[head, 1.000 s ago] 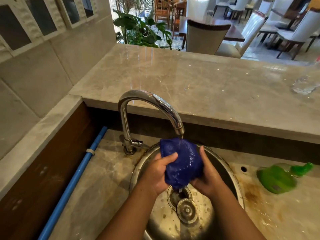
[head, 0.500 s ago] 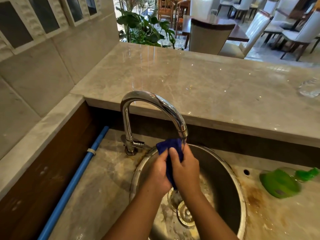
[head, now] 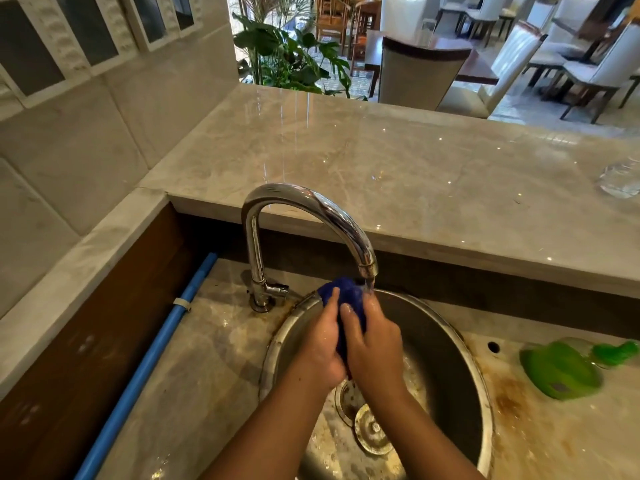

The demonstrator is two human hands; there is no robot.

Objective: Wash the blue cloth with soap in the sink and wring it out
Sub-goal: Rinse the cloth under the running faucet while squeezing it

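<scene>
The wet blue cloth (head: 346, 295) is bunched between my two hands over the round steel sink (head: 446, 344), just under the spout of the chrome tap (head: 311, 206). A thin stream of water runs from the spout onto it. My left hand (head: 320, 344) grips the cloth from the left, fingers curled over its top. My right hand (head: 375, 341) grips it from the right, pressed against the left one. Most of the cloth is hidden between my palms. A green soap bottle (head: 561, 370) lies on its side on the counter to the right of the sink.
A loose drain plug (head: 372, 429) lies in the sink bottom by the drain. A blue pipe (head: 149, 362) runs along the left wall. A raised marble counter (head: 381, 168) stands behind the tap, with a clear glass item (head: 620, 178) at its right edge.
My hands have closed together on the cloth, squeezing it from a loose spread bundle into a tight wad, and they stay under the spout.
</scene>
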